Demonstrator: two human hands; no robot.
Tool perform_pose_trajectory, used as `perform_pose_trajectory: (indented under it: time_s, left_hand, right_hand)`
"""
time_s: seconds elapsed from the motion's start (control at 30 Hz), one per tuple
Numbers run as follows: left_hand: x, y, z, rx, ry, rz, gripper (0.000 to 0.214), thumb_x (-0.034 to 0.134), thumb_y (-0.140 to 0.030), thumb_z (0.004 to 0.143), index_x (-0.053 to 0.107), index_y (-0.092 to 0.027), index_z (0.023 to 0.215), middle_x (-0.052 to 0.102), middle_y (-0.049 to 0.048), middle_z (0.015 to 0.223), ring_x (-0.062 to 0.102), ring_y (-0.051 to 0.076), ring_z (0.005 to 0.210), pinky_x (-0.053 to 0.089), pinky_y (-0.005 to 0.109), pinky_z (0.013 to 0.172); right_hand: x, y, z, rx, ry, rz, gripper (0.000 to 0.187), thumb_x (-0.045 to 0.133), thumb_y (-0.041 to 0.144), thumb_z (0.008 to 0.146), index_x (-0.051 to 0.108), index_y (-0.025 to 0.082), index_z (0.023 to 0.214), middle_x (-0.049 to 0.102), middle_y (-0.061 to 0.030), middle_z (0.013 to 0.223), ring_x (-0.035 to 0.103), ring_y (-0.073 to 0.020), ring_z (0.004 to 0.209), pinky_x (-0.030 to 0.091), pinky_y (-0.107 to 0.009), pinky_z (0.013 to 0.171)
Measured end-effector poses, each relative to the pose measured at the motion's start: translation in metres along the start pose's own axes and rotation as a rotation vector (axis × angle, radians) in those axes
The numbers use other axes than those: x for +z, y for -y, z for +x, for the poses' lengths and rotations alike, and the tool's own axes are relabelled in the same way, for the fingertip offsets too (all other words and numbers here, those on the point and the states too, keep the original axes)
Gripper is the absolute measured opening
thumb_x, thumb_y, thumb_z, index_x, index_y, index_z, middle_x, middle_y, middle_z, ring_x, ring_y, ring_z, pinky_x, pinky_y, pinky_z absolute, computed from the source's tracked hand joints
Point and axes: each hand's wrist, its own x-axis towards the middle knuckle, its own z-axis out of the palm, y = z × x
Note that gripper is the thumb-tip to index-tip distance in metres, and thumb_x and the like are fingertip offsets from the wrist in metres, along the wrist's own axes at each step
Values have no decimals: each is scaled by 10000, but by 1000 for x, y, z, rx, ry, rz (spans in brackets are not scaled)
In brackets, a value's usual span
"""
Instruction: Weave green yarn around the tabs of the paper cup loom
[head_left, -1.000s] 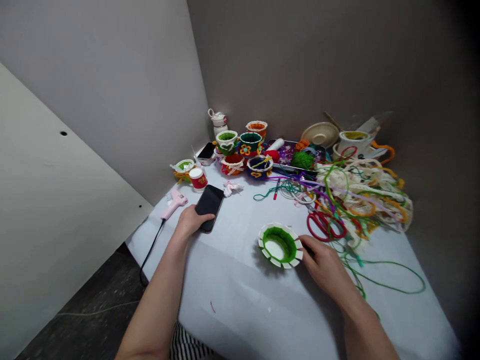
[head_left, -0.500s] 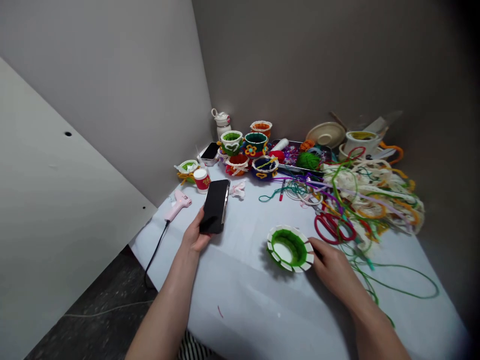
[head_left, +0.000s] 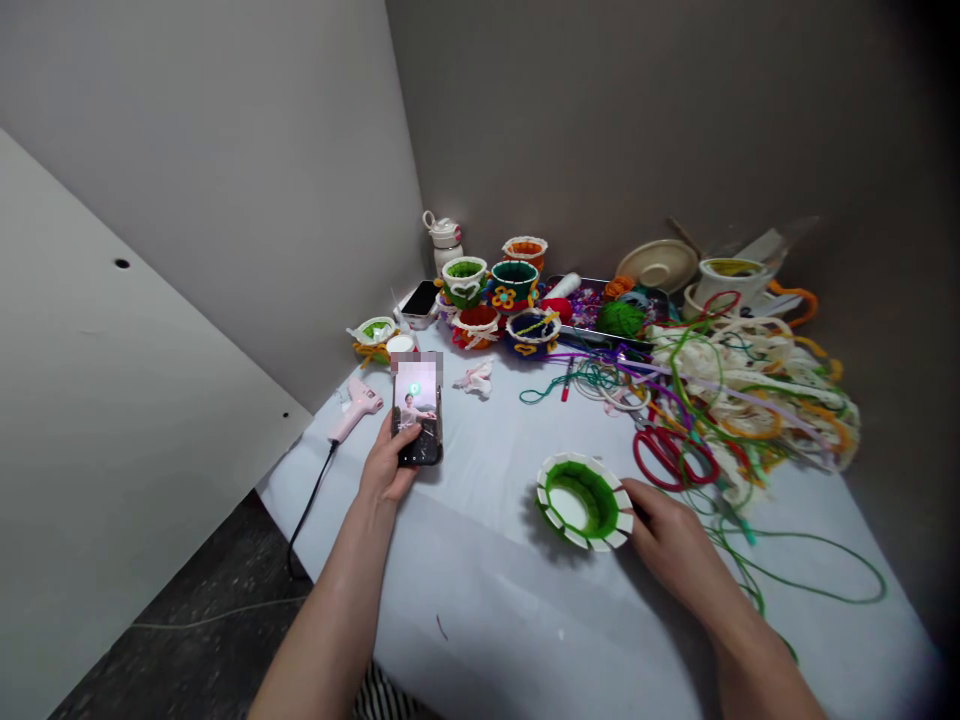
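A smartphone (head_left: 417, 425) with a lit screen is gripped in my left hand (head_left: 388, 468), its thumb lying on the glass. My right hand (head_left: 664, 525) holds a paper cup (head_left: 583, 500) by its outer side. The cup's white rim is slit into tabs that splay outward, and green yarn lines its inside. Fingers of my right hand are partly hidden behind the cup. Close to that hand lie red-handled scissors (head_left: 671, 458) and loose green yarn (head_left: 817, 595).
A pink glue gun (head_left: 355, 408) with a black cord lies at the left. Several yarn-woven cups (head_left: 514, 287) are stacked at the back, beside a tray (head_left: 592, 337) of beads and yarn balls. A tangled yarn pile (head_left: 772, 390) covers the right side. A white bottle (head_left: 445, 240) stands in the corner.
The phone's screen has gone from dark to lit, and my left thumb has moved onto it. The phone has turned to face me more. The cup stays nearly in place.
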Motion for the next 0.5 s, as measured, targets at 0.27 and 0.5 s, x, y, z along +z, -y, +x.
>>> perform_pose_trajectory:
  time_s: [0.27,0.5]
  left_hand:
    - [7,-13,-10,-38,-29,-209,534,412,-610,929,653,-179,1131,725,82,1047,694,188,897,581,317,775]
    - [-10,-69,-48,188,-186,-138,295,412,-361,969,670,-279,1085,744,3,943,689,170,894,598,319,770]
  right_hand:
    - [-1,3,0,-19,-1,2,192,439,275,868,604,206,797,698,-76,764,623,-210,659,453,-291,612]
    - [-2,4,-2,-31,7,0,206,438,278,891,615,204,815,702,-77,788,622,-211,679,446,-293,632]
